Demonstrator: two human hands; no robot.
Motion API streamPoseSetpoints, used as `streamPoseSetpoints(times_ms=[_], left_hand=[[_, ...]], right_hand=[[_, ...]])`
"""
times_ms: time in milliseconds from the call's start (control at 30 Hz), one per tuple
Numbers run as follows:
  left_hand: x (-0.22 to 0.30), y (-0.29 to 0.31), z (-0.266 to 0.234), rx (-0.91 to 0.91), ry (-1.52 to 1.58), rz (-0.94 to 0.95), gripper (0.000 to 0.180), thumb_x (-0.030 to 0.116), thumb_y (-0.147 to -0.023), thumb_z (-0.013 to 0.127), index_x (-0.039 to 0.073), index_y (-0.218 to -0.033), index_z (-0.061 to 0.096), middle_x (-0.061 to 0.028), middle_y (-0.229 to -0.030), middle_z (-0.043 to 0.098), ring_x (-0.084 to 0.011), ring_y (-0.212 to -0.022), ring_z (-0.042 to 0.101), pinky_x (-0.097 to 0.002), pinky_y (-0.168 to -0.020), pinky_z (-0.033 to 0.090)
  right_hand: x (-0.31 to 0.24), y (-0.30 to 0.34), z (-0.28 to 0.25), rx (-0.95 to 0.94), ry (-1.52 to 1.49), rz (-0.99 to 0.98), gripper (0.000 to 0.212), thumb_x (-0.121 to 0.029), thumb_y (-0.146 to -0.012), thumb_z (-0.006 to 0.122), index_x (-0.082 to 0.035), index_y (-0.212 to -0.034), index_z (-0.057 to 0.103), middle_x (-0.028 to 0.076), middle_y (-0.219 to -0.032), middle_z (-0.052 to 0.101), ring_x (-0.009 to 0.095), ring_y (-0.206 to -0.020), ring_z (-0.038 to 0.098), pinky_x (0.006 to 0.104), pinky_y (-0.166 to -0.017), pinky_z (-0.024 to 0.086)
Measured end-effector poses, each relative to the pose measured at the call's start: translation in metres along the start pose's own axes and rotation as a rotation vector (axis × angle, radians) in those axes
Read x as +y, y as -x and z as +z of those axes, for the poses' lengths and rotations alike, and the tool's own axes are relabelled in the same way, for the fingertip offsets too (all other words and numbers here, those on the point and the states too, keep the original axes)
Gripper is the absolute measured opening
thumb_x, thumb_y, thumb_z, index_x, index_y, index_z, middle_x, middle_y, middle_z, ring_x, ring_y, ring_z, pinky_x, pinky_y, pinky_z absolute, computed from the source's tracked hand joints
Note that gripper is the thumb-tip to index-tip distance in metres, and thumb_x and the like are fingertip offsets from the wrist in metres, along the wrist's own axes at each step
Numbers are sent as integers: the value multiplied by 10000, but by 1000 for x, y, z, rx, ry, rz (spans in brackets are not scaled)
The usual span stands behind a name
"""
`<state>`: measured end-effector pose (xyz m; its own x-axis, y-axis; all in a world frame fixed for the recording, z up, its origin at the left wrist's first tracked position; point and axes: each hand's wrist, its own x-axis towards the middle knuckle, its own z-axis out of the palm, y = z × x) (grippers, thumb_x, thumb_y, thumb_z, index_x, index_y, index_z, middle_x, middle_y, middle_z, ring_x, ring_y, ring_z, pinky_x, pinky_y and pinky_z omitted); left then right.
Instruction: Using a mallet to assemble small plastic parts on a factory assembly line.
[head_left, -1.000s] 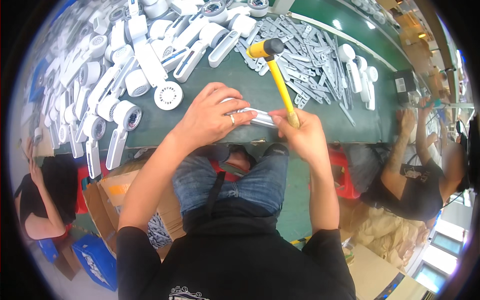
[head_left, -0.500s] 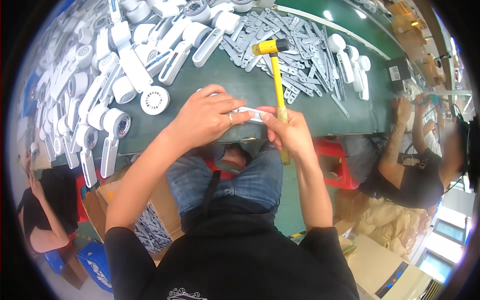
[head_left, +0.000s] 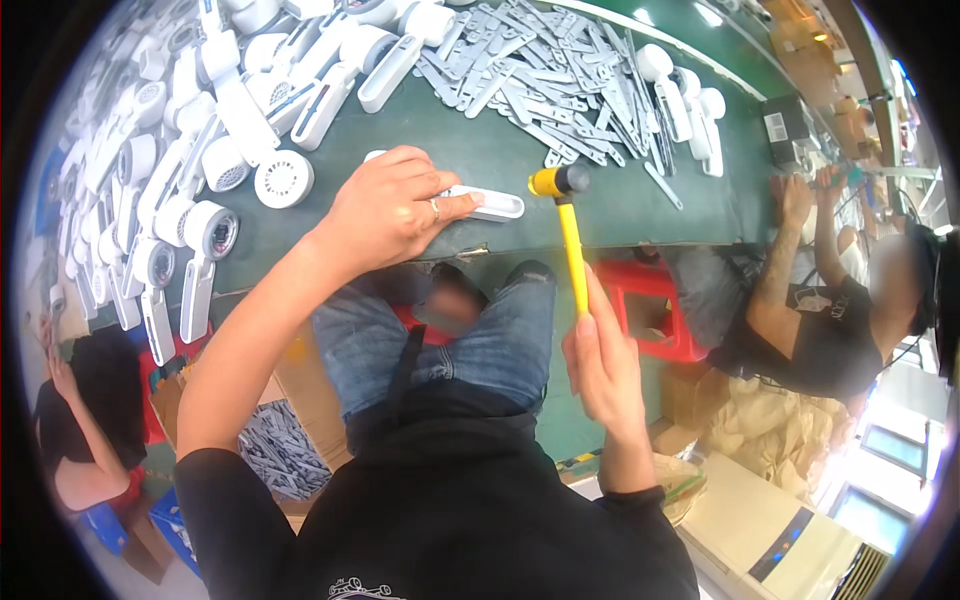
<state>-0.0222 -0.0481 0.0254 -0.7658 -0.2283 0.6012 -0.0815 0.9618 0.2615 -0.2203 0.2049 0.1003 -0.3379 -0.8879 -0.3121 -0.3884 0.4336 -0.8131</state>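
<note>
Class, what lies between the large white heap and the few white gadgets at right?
A pile of flat grey strips on the green table, in the head view.

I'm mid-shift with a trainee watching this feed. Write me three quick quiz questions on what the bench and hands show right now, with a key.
1. Multiple choice: which hand grips the yellow hammer?
A) left
B) right
C) neither

2. True or false: the hammer head touches the white piece held by the left hand.

3. Fill in the gap: from the person's viewpoint, the pile of grey strips lies to the ____ of the larger heap of white units.

Key:
1. B, the right hand.
2. False; a gap shows between them.
3. right
</note>
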Motion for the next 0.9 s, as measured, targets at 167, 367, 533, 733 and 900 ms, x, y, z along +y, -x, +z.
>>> streamPoseSetpoints(times_ms=[167, 367, 533, 733, 900], left_hand=[[1, -6, 1, -2, -6, 19, 270, 81, -800, 850, 128, -1065, 825, -47, -955, 746, -258, -825, 697, -393, -823, 578], [3, -7, -1, -24, -5, -9, 252, 84, -799, 854, 126, -1046, 829, -38, -949, 750, -246, -818, 695, -390, -831, 574], [2, -4, -1, -10, 10, -16, 302, 120, -793, 868, 122, -1091, 819, -36, -951, 755, -253, -839, 701, -392, -857, 568], [-5, -34, -22, -297, 121, 1, 343, 147, -760, 841, 102, -1099, 815, -41, -979, 742, -275, -1125, 636, -418, -1126, 456], [-4, -45, -28, -296, 66, 114, 325, 43, -755, 754, 114, -1061, 833, -71, -1355, 701, -327, -1303, 564, -437, -1164, 425]], right_hand=[[20, 7, 14, 25, 93, -74, 549, -169, -1124, 482, -98, -1659, 378, 159, -790, 665, 224, -655, 665, 352, -693, 538], [12, 6, 12, 34, 95, -42, 540, -167, -1115, 489, -100, -1643, 400, 234, -850, 688, 330, -680, 708, 381, -700, 548], [22, 7, 15, 125, 45, -208, 534, -187, -1113, 490, -141, -1639, 410, 271, -955, 715, 456, -818, 727, 431, -760, 573], [18, -3, 7, 21, -134, -17, 524, -270, -1141, 495, -110, -1637, 435, 20, -673, 562, 94, -590, 546, 315, -569, 502], [22, -2, 2, 62, -484, -111, 578, -331, -1148, 426, -63, -1656, 358, 29, -718, 508, 99, -498, 469, 245, -460, 417]])
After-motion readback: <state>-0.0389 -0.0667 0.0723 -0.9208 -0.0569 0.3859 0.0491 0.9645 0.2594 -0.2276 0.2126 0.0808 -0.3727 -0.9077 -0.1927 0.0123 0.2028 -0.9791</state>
